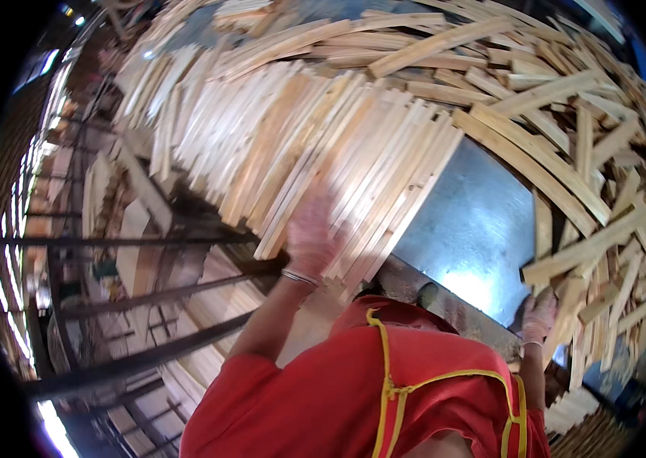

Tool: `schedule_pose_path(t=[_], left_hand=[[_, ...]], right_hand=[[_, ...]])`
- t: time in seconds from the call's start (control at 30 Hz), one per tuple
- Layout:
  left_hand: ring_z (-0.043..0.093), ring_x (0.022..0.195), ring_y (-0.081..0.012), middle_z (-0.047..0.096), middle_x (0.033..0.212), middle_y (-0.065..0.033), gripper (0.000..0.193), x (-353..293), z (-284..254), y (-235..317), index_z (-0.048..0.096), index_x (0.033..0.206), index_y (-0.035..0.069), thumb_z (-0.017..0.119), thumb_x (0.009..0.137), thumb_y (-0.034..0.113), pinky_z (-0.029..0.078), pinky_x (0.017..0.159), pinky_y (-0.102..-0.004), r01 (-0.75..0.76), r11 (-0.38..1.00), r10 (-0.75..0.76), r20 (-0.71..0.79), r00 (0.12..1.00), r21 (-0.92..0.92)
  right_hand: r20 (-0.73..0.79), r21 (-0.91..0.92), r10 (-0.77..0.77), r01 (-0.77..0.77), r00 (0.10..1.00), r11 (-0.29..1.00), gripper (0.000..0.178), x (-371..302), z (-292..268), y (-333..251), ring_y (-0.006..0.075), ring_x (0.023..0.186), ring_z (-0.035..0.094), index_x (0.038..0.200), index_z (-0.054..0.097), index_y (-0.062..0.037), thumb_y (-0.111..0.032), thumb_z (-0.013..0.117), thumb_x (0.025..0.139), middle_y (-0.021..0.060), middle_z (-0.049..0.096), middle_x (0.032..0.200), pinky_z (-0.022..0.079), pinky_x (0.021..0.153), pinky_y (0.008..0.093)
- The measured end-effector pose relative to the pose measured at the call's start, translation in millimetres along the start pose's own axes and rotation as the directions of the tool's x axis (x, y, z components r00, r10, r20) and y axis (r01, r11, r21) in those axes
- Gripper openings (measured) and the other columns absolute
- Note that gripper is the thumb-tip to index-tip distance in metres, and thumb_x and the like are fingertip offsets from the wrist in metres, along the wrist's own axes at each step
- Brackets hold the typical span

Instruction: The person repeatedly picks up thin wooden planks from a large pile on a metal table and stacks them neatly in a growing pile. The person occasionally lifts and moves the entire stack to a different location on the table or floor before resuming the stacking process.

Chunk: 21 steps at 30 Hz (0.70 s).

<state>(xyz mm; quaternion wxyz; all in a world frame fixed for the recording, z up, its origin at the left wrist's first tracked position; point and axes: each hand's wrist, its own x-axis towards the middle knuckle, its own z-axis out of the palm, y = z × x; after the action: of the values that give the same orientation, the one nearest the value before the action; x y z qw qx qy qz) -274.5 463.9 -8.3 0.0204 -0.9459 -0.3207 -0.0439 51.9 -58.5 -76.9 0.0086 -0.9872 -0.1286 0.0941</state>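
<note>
Slats (323, 153), tons of them, and the neat row we're working overhangs the near edge of the metal table (475, 229). That's the worry: our left hand (309, 237) lies flat and open on the slat ends right at that edge, and if we shove unevenly the row could fan out or a few could tip off into the gap by the steel rails (147, 298) below. Splinters are a fair bet too, since we can't quite tell through the blur whether our hands are gloved or bare.

Our right hand (540, 314) is down at the table's right corner, closed around the end of a slat from the loose heap (605, 214). That heap is a crisscross jumble, so tugging one piece could drag its neighbours along or send them sliding onto the bare sheet.

The slats themselves are pale, raw-sawn wood strips, long and thin, lying side by side like a fan in the sorted row and every which way on the right. More bundles (120, 206) sit stacked lower left.
</note>
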Motion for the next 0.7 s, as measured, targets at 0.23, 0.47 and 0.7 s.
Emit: schedule_pose_path(t=[0.23, 0.47, 0.7], left_hand=[[0.05, 0.141, -0.0349, 0.055, 0.152, -0.0163, 0.073, -86, -19, 108, 0.052, 0.153, 0.011, 0.072, 0.09, 0.041, 0.043, 0.11, -0.0509, 0.055, 0.99, -0.026, 0.208, 0.978, -0.133], [0.057, 0.138, -0.0387, 0.056, 0.151, -0.0229, 0.087, -126, -15, 61, 0.045, 0.159, 0.006, 0.084, 0.085, 0.03, 0.045, 0.117, -0.0445, 0.477, 0.81, -0.438, 0.19, 0.879, -0.341], [0.064, 0.115, -0.0302, 0.064, 0.133, -0.0142, 0.076, -220, 92, 26, 0.054, 0.154, 0.007, 0.079, 0.094, 0.046, 0.054, 0.1, -0.0422, 0.727, -0.014, -0.622, 0.575, 0.532, -0.687]], right_hand=[[0.12, 0.739, -0.126, -0.004, 0.985, 0.673, 0.059, 100, 20, 93, 0.0222, 0.129, 0.06, 0.152, 0.049, 0.0052, -0.009, 0.073, 0.1, 0.0126, 0.059, 0.147, 0.049, 0.112, 0.0331], [0.207, 0.957, -0.289, -0.133, 0.935, 0.256, 0.047, 64, -59, 20, 0.0159, 0.104, 0.063, 0.133, 0.066, 0.0019, -0.027, 0.077, 0.098, 0.0057, 0.069, 0.117, 0.051, 0.094, 0.0296], [0.329, 0.944, -0.391, -0.315, 0.86, 0.101, 0.059, 0, -61, -66, 0.015, 0.093, 0.067, 0.137, 0.059, 0.001, -0.029, 0.08, 0.091, 0.0075, 0.069, 0.104, 0.058, 0.085, 0.031]])
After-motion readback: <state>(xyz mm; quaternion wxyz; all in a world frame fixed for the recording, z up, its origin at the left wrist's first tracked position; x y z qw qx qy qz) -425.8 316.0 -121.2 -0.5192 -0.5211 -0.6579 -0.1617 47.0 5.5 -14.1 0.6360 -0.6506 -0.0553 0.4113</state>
